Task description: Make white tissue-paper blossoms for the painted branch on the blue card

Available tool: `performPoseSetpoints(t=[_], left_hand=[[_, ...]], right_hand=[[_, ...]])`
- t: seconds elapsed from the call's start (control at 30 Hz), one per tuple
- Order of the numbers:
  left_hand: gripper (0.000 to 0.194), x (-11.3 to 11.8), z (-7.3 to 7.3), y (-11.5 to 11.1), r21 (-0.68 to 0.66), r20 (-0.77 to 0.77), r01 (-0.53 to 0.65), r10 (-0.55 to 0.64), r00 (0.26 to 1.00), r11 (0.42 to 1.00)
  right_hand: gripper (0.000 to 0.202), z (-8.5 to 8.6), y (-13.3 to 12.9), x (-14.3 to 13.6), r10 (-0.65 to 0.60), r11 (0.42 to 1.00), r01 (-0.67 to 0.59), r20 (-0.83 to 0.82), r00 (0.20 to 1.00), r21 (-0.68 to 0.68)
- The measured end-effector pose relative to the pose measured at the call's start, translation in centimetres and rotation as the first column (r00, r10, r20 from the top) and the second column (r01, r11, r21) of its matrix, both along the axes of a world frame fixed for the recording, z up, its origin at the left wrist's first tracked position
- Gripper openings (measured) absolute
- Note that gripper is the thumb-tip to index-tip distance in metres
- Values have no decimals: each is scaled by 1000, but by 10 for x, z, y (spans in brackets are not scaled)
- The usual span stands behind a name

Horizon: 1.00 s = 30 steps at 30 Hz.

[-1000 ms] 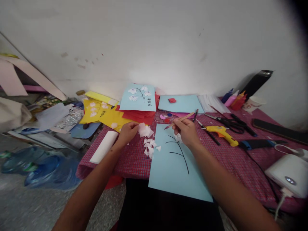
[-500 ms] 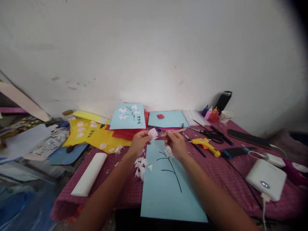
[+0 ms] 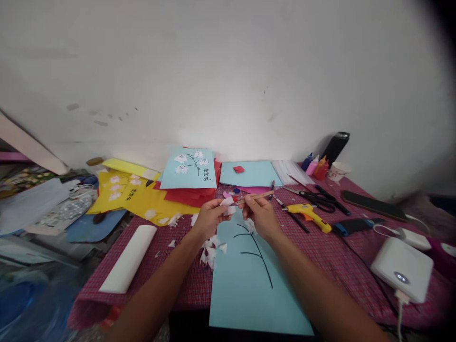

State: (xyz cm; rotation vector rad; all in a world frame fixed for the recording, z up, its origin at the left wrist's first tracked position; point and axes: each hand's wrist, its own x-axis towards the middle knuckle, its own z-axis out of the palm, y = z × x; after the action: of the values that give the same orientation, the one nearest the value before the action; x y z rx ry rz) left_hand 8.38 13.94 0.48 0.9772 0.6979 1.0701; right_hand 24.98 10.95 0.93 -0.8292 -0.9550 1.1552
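My left hand (image 3: pixel 211 217) pinches a small piece of white paper (image 3: pixel 227 202). In my right hand (image 3: pixel 259 212) is a thin light-brown wooden stick (image 3: pixel 264 195), gripped between thumb and fingers. The stick's left end meets the paper, which looks bent there; whether it sticks to it I cannot tell. Below both hands lies a light blue sheet (image 3: pixel 245 294) with a black branch drawn on it. A white paper blossom (image 3: pixel 250 225) sits near the branch's top, partly hidden by my right hand. Torn white paper scraps (image 3: pixel 209 251) lie at the sheet's left edge.
A rolled white paper (image 3: pixel 130 259) lies at left. Behind are a finished blue flower picture (image 3: pixel 190 168) and yellow sheets (image 3: pixel 156 204). On the right lie scissors (image 3: pixel 315 199), a yellow glue gun (image 3: pixel 309 216), a blue-black tool (image 3: pixel 356 226) and a white power bank (image 3: pixel 404 268).
My hands have come closer together. The stick's end now touches the white paper, which was flat and upright and now looks bent. The view has shifted slightly.
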Motion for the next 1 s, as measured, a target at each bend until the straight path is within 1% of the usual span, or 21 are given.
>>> performPoseSetpoints(t=[0.17, 0.3, 0.4, 0.53, 0.77, 0.83, 1.0], left_hand=[[22, 1, 1, -1, -26, 33, 35, -35, 999, 999], [22, 1, 3, -2, -51, 32, 27, -26, 999, 998], [20, 1, 4, -3, -45, 34, 26, -24, 999, 999], [22, 0, 4, -2, -26, 75, 51, -49, 996, 998], [30, -1, -1, -1, 16, 72, 128, -129, 989, 992], [30, -1, -1, -1, 15, 64, 150, -150, 987, 989], [25, -2, 2, -4, 3, 67, 158, -158, 985, 987]], right_hand=[[31, -2, 1, 0, -19, 1000, 20, 38, 999, -15], [30, -4, 3, 1, -40, 999, 41, 60, 997, -18], [31, -5, 4, 2, -40, 999, 41, 65, 997, -26], [30, -5, 4, 2, -38, 998, 39, 39, 999, -40], [27, -4, 4, 2, -20, 997, 18, -23, 1000, -79], [27, -4, 4, 2, -19, 996, 15, -36, 999, -85], [27, -3, 4, 2, -22, 996, 18, -40, 999, -92]])
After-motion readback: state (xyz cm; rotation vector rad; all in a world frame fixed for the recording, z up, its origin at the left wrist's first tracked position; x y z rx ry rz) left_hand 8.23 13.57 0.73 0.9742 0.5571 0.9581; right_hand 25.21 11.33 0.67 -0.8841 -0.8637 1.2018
